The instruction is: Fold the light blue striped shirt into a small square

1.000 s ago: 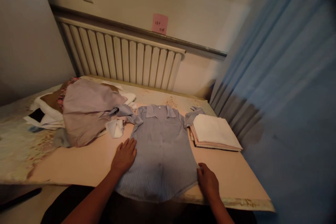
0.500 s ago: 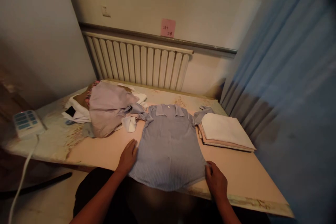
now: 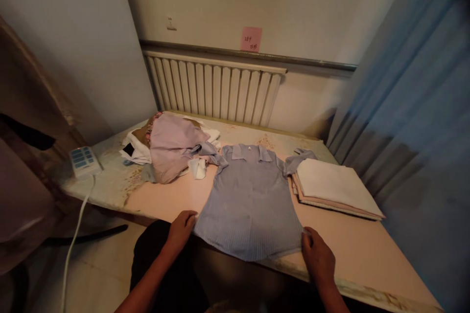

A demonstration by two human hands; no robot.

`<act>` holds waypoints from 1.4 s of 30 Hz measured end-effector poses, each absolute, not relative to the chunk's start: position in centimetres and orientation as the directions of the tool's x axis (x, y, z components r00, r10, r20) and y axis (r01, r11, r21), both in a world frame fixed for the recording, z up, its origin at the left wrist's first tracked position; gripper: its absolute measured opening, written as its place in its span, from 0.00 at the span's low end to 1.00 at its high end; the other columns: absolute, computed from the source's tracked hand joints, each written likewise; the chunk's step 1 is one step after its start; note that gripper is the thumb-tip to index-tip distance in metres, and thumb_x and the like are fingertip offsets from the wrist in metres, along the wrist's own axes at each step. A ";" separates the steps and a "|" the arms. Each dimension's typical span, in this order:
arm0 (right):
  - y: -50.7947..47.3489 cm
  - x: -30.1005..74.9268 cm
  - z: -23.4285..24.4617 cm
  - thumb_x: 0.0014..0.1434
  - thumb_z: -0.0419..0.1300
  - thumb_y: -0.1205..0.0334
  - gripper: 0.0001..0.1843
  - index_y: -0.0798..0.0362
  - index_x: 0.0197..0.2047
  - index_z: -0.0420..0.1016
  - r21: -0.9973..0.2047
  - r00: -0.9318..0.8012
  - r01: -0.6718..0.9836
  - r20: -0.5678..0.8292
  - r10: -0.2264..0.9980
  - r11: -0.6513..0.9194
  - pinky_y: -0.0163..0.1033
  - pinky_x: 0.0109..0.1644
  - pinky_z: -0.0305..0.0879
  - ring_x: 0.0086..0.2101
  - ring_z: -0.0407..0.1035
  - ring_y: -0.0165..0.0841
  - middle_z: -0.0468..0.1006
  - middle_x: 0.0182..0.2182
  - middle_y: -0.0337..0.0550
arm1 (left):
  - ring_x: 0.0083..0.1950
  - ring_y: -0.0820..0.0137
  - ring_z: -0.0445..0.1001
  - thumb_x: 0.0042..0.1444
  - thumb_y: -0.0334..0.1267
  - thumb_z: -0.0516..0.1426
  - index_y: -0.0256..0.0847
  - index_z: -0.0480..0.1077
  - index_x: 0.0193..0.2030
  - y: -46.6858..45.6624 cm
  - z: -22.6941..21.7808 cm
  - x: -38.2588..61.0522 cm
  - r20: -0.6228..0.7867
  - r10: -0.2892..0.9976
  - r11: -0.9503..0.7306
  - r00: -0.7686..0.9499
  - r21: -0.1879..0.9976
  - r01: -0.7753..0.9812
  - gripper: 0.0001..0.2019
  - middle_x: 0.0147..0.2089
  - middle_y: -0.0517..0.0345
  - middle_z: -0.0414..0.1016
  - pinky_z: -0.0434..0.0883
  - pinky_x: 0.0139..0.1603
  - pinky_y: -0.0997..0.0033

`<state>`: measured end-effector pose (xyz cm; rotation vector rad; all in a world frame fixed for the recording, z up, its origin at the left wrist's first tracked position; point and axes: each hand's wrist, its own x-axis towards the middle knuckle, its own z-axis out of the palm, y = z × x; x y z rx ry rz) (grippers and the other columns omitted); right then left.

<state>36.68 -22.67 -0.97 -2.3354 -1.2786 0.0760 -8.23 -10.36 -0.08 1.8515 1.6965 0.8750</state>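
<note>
A blue-grey collared shirt [image 3: 253, 205] lies spread front up, its collar away from me and its hem at the table's near edge. My left hand [image 3: 181, 230] is closed at the lower left side of the shirt, fingertips on the fabric edge. At the opposite hem corner, my right hand [image 3: 318, 257] pinches the cloth between thumb and fingers. The shirt's left sleeve reaches a heap of clothes [image 3: 176, 144]. Its other sleeve touches a stack of folded cloth [image 3: 336, 183], white on top.
A white power strip [image 3: 84, 162] with a cord sits at the table's left end. Behind the table [image 3: 367, 249] are a radiator [image 3: 216, 88] and a wall with a pink note [image 3: 251, 39]. A blue curtain [image 3: 407, 107] hangs along the right side.
The view has turned left, so everything appears further right. My left hand has slid toward the hem and closed at the shirt's edge. The hem is pulled slightly wider; my right hand keeps its corner.
</note>
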 end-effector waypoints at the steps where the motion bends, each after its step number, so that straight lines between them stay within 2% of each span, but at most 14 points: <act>1: -22.7 36.7 -1.0 0.63 0.44 0.49 0.24 0.49 0.54 0.72 -0.429 0.563 0.781 0.172 0.808 -0.453 0.41 0.41 0.63 0.40 0.74 0.42 0.80 0.44 0.48 | 0.47 0.65 0.75 0.58 0.42 0.48 0.41 0.73 0.42 -10.4 0.0 -8.5 0.109 0.994 -0.102 0.033 0.730 0.675 0.15 0.44 0.55 0.78 0.70 0.52 0.64; 5: -22.7 36.5 -0.8 0.64 0.44 0.49 0.24 0.48 0.54 0.72 -0.423 0.567 0.780 0.167 0.807 -0.461 0.40 0.40 0.62 0.40 0.74 0.42 0.80 0.44 0.48 | 0.35 0.68 0.75 0.59 0.46 0.46 0.42 0.73 0.36 -10.7 0.1 -8.9 0.023 0.998 -0.054 0.055 0.734 0.677 0.16 0.32 0.60 0.76 0.70 0.39 0.69; 7: -22.7 36.5 -0.8 0.63 0.44 0.49 0.24 0.48 0.54 0.72 -0.422 0.569 0.780 0.171 0.805 -0.462 0.41 0.40 0.62 0.40 0.74 0.42 0.80 0.45 0.48 | 0.34 0.68 0.74 0.58 0.46 0.47 0.42 0.71 0.33 -10.7 0.1 -8.6 0.003 0.999 -0.038 0.052 0.718 0.695 0.15 0.30 0.61 0.75 0.68 0.36 0.71; 14: -22.7 36.5 -0.8 0.64 0.43 0.49 0.24 0.48 0.54 0.71 -0.432 0.573 0.776 0.180 0.799 -0.459 0.41 0.41 0.62 0.41 0.74 0.42 0.80 0.45 0.47 | 0.34 0.68 0.71 0.58 0.42 0.50 0.43 0.66 0.30 -10.5 0.9 -7.0 -0.032 0.999 0.042 -0.028 0.628 0.777 0.09 0.30 0.61 0.72 0.62 0.35 0.71; 22: -22.6 36.5 -1.0 0.64 0.43 0.51 0.23 0.48 0.53 0.72 -0.423 0.560 0.791 0.208 0.802 -0.443 0.40 0.40 0.61 0.39 0.75 0.42 0.81 0.44 0.46 | 0.36 0.67 0.71 0.57 0.39 0.52 0.44 0.63 0.33 -10.8 2.1 -6.0 -0.064 0.997 0.066 -0.040 0.478 0.876 0.03 0.35 0.58 0.72 0.60 0.35 0.71; 30: -22.6 36.6 -1.2 0.64 0.44 0.50 0.23 0.48 0.52 0.72 -0.434 0.557 0.790 0.212 0.803 -0.434 0.40 0.39 0.61 0.39 0.75 0.41 0.81 0.43 0.46 | 0.39 0.64 0.74 0.59 0.38 0.50 0.44 0.63 0.36 -11.2 2.4 -5.2 -0.060 0.998 0.047 -0.026 0.380 0.924 0.04 0.39 0.55 0.72 0.61 0.36 0.68; 37: -22.7 36.6 -1.1 0.64 0.44 0.50 0.23 0.49 0.52 0.72 -0.427 0.549 0.799 0.230 0.804 -0.424 0.40 0.38 0.62 0.39 0.75 0.41 0.81 0.43 0.46 | 0.41 0.66 0.73 0.60 0.39 0.51 0.43 0.64 0.36 -10.8 2.9 -5.1 -0.147 0.988 0.093 -0.042 0.364 0.927 0.05 0.40 0.55 0.73 0.62 0.38 0.69; 42: -22.7 36.6 -1.1 0.64 0.45 0.51 0.22 0.48 0.51 0.73 -0.412 0.544 0.808 0.246 0.802 -0.422 0.39 0.37 0.62 0.36 0.75 0.40 0.81 0.41 0.45 | 0.42 0.67 0.73 0.61 0.38 0.50 0.42 0.65 0.39 -11.2 3.6 -4.6 -0.165 0.986 0.088 -0.038 0.309 0.947 0.05 0.43 0.54 0.73 0.61 0.38 0.70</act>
